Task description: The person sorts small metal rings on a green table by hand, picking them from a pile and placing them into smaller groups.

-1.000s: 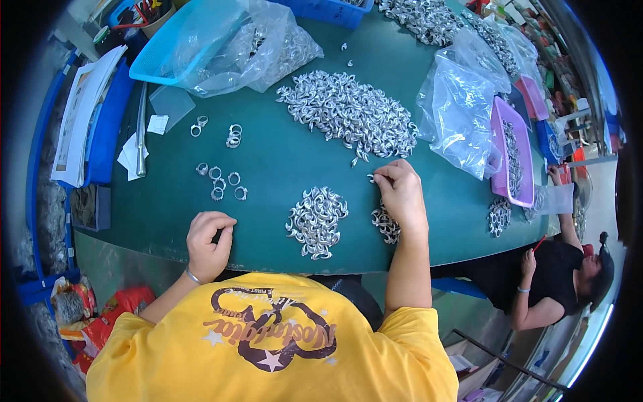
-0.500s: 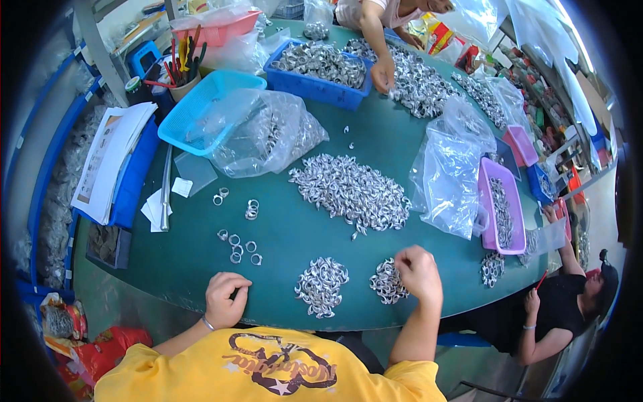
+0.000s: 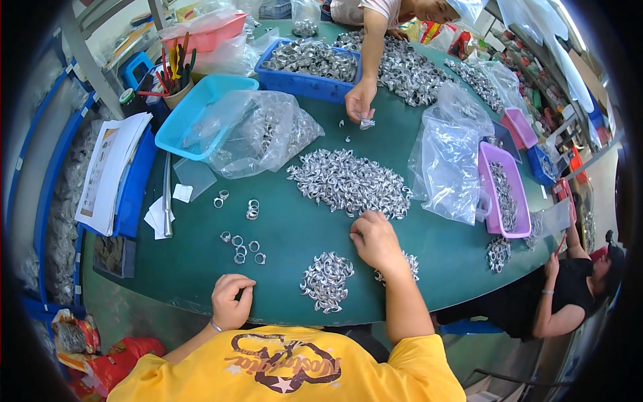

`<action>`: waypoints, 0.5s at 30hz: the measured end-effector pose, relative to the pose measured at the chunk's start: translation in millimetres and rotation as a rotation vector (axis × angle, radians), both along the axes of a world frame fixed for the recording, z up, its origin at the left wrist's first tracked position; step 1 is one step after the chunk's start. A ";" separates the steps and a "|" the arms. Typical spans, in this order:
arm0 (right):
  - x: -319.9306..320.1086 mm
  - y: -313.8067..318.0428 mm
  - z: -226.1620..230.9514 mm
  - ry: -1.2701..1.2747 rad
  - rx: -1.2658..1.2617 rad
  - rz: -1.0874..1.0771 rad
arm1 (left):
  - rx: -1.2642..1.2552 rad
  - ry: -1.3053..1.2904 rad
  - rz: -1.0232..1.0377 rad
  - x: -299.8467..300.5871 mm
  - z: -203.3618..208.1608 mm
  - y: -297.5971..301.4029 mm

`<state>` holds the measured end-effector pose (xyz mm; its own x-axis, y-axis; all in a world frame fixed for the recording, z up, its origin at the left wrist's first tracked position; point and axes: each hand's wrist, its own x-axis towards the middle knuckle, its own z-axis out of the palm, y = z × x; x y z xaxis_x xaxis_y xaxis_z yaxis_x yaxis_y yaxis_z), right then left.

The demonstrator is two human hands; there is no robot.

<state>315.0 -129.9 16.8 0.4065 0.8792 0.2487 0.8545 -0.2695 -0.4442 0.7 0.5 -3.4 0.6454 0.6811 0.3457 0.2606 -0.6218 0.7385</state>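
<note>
My right hand (image 3: 377, 240) has its fingers bent together at the near edge of a large pile of small silver curved metal pieces (image 3: 348, 179); whatever they pinch is hidden. Below that hand, a small pile (image 3: 410, 266) of like pieces is partly covered by my forearm. Another small pile (image 3: 326, 281) lies between my two hands. Curled into a loose fist, my left hand (image 3: 232, 300) rests at the table's near edge with nothing seen in it. Several silver rings (image 3: 240, 249) lie just beyond it, and a short stack of rings (image 3: 252, 210) stands farther off.
Across the green table (image 3: 281, 234), a co-worker's hand (image 3: 362, 100) holds some silver pieces. A blue bin (image 3: 305, 87), turquoise basket (image 3: 177, 144) and plastic bag (image 3: 268, 157) stand at the back. A pink-purple tray (image 3: 492, 224) lies right, near a seated person (image 3: 562, 305).
My right hand has moved from the small right pile up and left to the large pile. The co-worker's hand has come left and nearer with silver pieces. My left hand stays curled.
</note>
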 end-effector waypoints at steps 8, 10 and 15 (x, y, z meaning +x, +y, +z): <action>62.9 47.3 16.0 0.561 0.315 -0.350 | 0.016 0.008 -0.002 3.0 1.0 -0.5; 73.1 75.3 20.2 0.839 0.429 -0.441 | 0.014 0.004 0.007 2.5 1.1 -0.1; 95.2 121.1 6.5 1.324 0.641 -0.553 | 0.008 -0.002 0.016 2.3 0.1 -0.3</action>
<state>410.2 -8.8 23.3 0.8530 0.4452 -0.2724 -0.3563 0.1152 -0.9273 3.0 0.2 -3.3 0.6337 0.6884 0.3528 0.2687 -0.6236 0.7341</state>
